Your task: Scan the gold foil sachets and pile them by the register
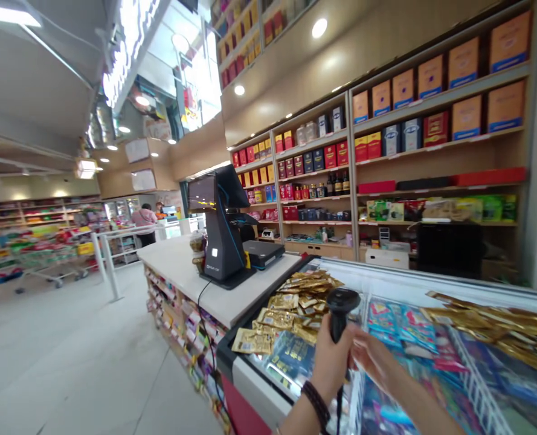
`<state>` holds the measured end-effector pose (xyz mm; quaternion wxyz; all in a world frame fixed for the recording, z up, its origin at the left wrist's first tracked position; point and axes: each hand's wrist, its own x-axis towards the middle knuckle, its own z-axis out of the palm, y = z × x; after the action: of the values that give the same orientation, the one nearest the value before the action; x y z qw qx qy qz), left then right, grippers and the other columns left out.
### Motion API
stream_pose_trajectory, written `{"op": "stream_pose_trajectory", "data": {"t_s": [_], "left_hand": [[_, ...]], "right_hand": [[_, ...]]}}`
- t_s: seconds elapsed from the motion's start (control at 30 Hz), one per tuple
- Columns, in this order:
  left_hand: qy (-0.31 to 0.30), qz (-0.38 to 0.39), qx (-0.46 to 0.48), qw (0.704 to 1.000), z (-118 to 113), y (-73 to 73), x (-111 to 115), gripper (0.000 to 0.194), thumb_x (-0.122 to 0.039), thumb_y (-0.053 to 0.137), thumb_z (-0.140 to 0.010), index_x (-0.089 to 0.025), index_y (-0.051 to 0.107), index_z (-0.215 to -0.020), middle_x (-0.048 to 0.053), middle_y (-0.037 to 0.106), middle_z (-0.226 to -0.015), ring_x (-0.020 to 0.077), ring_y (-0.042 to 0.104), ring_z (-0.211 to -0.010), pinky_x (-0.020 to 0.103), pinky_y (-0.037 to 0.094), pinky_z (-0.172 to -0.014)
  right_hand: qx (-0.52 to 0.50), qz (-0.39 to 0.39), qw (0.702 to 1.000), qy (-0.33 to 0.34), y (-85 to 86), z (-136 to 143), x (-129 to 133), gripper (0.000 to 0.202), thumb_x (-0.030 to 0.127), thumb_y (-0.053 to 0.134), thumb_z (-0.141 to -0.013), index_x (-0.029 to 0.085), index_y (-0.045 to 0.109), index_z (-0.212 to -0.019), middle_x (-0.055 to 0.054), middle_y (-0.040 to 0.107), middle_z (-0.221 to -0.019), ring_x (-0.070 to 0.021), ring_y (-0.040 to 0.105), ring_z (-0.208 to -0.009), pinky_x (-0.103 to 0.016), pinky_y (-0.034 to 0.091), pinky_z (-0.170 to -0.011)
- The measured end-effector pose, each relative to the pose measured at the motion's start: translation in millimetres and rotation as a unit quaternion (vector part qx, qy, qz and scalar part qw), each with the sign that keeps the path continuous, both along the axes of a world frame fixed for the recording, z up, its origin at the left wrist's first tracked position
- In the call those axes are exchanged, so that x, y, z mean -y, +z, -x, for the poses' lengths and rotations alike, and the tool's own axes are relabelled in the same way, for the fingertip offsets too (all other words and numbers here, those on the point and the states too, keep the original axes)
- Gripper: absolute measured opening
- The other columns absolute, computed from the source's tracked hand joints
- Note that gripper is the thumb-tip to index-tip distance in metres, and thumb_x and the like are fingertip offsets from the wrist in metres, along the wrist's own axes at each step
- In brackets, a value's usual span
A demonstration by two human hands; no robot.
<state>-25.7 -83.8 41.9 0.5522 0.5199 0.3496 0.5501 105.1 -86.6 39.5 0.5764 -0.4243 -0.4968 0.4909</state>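
On the far left, shopping carts (pixel 46 263) stand beyond the rail, and a person in a pink top (pixel 144 217) is farther back, well apart from the two hands. Next comes the white counter (pixel 168 257), bearing the point-of-sale terminal (pixel 218 241), with a flat black device (pixel 263 254) just beside it. To the right of the counter, a loose pile of gold foil packets (pixel 290 305) lies on the near left part of the display freezer (pixel 254 377); they overlap in no clear order, and neither hand visibly holds one. As for progress, the barcode scanner (pixel 342 300) is up in hand, but nothing shows whether any packet has been scanned, so how much is done or left cannot be told. The left hand (pixel 329 362), with a dark beaded bracelet (pixel 316 402) at its wrist, has its fingers wrapped around the scanner's handle; the head rises above them, and the cord (pixel 339 408) hangs below. The right hand (pixel 372 353) is just to the right, its fingers bent toward the grip and partly hidden; whether they pinch anything cannot be told. Farther right are blue packets (pixel 415 326) and a second heap of gold packets (pixel 499 329), apart from the fingers.
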Motion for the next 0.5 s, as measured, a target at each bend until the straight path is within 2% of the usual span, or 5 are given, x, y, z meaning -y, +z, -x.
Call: {"op": "stream_pose_trajectory", "data": {"t_s": [0.1, 0.2, 0.3, 0.4, 0.5], "left_hand": [[0.027, 0.009, -0.023, 0.999, 7, -1.2, -1, 0.076, -0.081, 0.106, -0.082, -0.024, 0.072, -0.119, -0.008, 0.060, -0.070, 0.0158, 0.058, -0.055, 0.027, 0.045, -0.052], [-0.008, 0.010, -0.022, 1.000, 3, -0.5, 1, 0.084, -0.090, 0.102, -0.078, -0.024, 0.069, -0.119, -0.009, 0.057, -0.067, 0.0141, 0.053, -0.051, 0.026, 0.043, -0.051], [-0.049, 0.000, -0.011, 0.999, -12, 1.6, 4, 0.088, -0.099, 0.098, -0.074, -0.026, 0.065, -0.112, -0.012, 0.054, -0.063, 0.0106, 0.047, -0.046, 0.025, 0.041, -0.050], [-0.066, -0.001, -0.005, 0.998, -38, 2.1, 8, 0.089, -0.103, 0.096, -0.072, -0.027, 0.062, -0.104, -0.013, 0.054, -0.061, 0.0090, 0.045, -0.044, 0.023, 0.041, -0.048], [-0.083, -0.006, 0.009, 0.997, -70, 1.5, 10, 0.088, -0.104, 0.095, -0.072, -0.028, 0.059, -0.098, -0.012, 0.057, -0.062, 0.0080, 0.045, -0.043, 0.023, 0.039, -0.047]], "right_hand": [[-0.023, 0.033, 0.996, 0.081, 2.6, 9, -1, 0.039, 0.072, 0.090, -0.073, 0.037, 0.078, -0.080, -0.004, 0.084, -0.070, -0.0351, 0.085, -0.064, -0.045, 0.071, -0.060], [-0.032, 0.027, 0.998, 0.042, -7.5, -18, 3, 0.039, 0.066, 0.099, -0.070, 0.033, 0.082, -0.083, -0.007, 0.093, -0.088, -0.0405, 0.095, -0.100, -0.054, 0.078, -0.099], [-0.032, 0.034, 0.997, -0.061, -18.8, -78, 14, 0.045, 0.060, 0.105, -0.063, 0.031, 0.091, -0.095, -0.011, 0.097, -0.105, -0.0439, 0.093, -0.126, -0.061, 0.065, -0.132], [-0.015, 0.051, 0.978, -0.200, -22.5, -161, 33, 0.041, 0.056, 0.102, -0.063, 0.030, 0.090, -0.093, -0.014, 0.098, -0.111, -0.0455, 0.092, -0.129, -0.066, 0.062, -0.135], [0.056, 0.058, 0.931, -0.355, -16.8, -247, 62, 0.031, 0.053, 0.096, -0.068, 0.030, 0.082, -0.082, -0.017, 0.096, -0.104, -0.0498, 0.092, -0.126, -0.074, 0.064, -0.127]]}}
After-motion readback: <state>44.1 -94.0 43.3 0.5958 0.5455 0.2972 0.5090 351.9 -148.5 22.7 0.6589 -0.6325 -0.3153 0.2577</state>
